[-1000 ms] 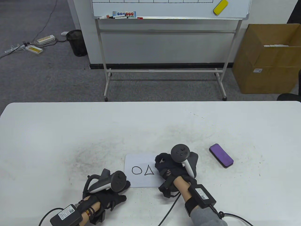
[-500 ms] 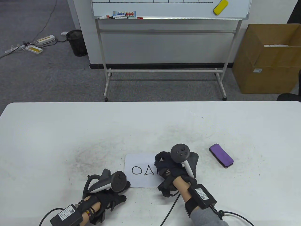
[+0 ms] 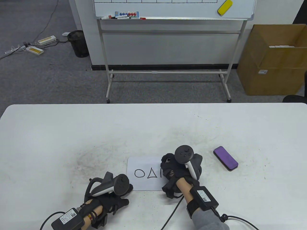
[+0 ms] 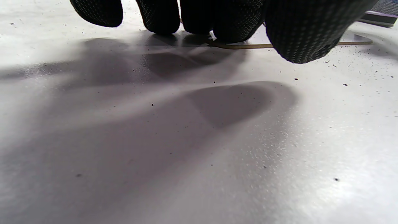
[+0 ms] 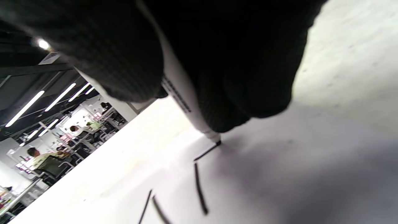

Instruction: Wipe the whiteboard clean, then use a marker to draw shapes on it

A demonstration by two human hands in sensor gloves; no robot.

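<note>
Since a second ago the right hand [image 3: 176,171] has slid slightly right on the small whiteboard [image 3: 144,163] and a new vertical stroke [image 3: 160,173] now sits right of the triangle [image 3: 152,173]; left hand unchanged. Left to right: left hand [image 3: 115,198] rests at the board's lower-left corner on the desk [image 3: 72,134], fingers [image 4: 158,15] relaxed with tips down at the board edge in the left wrist view, holding nothing, so grip loose. Board lies flat near the desk's front edge, carrying a circle [image 3: 139,173], then the triangle, then the stroke, with its right part under the right hand. Right hand's grip is curled around the marker [image 5: 186,105]; the right wrist view shows its tip touching the board at the end of a short line. In the table view only the marker's back end pokes out above the fingers. Purple eraser [image 3: 225,158] lies on the desk right of that hand, apart from it. Behind the desk: big whiteboard on a stand [image 3: 172,9] with a yellow eraser [image 3: 225,7] stuck to it, cardboard box [image 3: 273,60] on the floor at right.
</note>
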